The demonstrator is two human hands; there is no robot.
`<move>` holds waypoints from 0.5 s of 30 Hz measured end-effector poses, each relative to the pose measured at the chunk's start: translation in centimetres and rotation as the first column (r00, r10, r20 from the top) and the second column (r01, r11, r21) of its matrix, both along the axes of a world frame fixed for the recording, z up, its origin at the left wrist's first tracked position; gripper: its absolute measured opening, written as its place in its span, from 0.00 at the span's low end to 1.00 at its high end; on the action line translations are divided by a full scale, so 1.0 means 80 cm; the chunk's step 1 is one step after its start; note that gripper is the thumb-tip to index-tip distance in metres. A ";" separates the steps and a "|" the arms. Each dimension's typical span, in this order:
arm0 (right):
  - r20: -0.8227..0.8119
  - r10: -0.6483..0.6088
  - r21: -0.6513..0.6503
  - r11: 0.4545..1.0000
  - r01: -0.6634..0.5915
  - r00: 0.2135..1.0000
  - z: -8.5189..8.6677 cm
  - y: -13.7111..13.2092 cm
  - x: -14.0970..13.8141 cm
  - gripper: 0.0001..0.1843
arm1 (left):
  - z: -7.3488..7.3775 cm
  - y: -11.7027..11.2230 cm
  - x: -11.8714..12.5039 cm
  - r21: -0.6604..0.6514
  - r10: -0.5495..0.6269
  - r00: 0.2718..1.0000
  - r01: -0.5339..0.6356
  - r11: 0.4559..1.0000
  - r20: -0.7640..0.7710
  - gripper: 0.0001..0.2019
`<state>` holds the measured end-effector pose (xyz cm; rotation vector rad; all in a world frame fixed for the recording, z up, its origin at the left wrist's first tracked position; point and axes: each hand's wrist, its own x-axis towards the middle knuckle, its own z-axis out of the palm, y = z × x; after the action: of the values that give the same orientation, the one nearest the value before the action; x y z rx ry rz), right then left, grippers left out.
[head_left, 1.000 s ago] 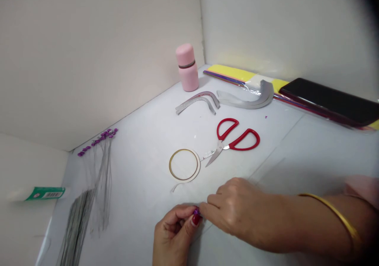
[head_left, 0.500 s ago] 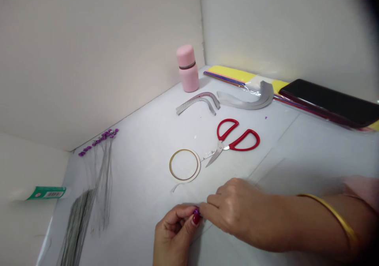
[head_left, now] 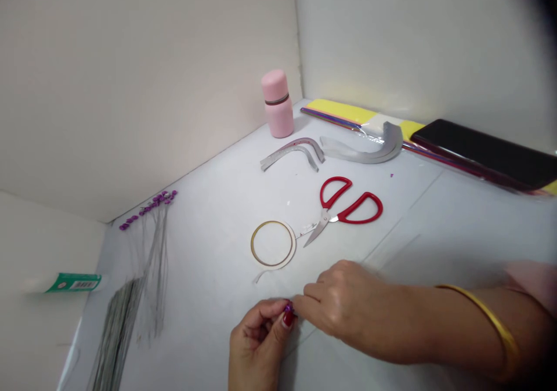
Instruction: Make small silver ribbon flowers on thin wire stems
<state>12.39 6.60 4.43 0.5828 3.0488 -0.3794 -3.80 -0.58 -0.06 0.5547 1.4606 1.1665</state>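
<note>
By the corner of the walls, a pink flask (head_left: 279, 117) is stood upright and capped, its contents hidden. Coloured sheets (head_left: 342, 110) are held in a clear plastic sleeve (head_left: 368, 131), yellow uppermost, and a black phone (head_left: 483, 152) is laid on top. A green-and-white tube (head_left: 78, 282) is seen at the left edge of the table (head_left: 209, 257); what is in it cannot be told.

Between thumb and fingers of the left hand (head_left: 256, 339), 1 small purple piece (head_left: 288, 307) is pinched, on the near side of the tape roll (head_left: 292, 249). The curled right hand (head_left: 348, 307) is brought up against it — whether anything is gripped there cannot be told.

Compared with 0.5 s ago, the view is shifted slightly, while the pinch is kept — as is the arrangement of tape roll and red-handled scissors (head_left: 325, 218).
</note>
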 end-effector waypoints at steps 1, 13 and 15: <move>0.000 0.000 -0.005 1.000 0.000 1.000 0.000 0.001 0.000 0.07 | 0.000 0.000 0.001 0.008 0.016 1.000 -0.016 1.000 -0.005 0.10; -0.054 -0.046 0.076 0.996 0.050 0.997 -0.003 0.001 0.006 0.10 | 0.007 0.002 0.001 0.075 0.089 0.995 -0.085 0.994 -0.051 0.13; -0.084 -0.057 0.086 0.994 0.065 0.995 -0.002 0.000 0.008 0.10 | 0.008 0.002 0.001 0.078 0.114 0.993 -0.113 0.991 -0.007 0.14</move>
<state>13.05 6.64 4.28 0.6827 3.1458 -0.2765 -3.74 -0.42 0.60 0.5381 1.4775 1.3159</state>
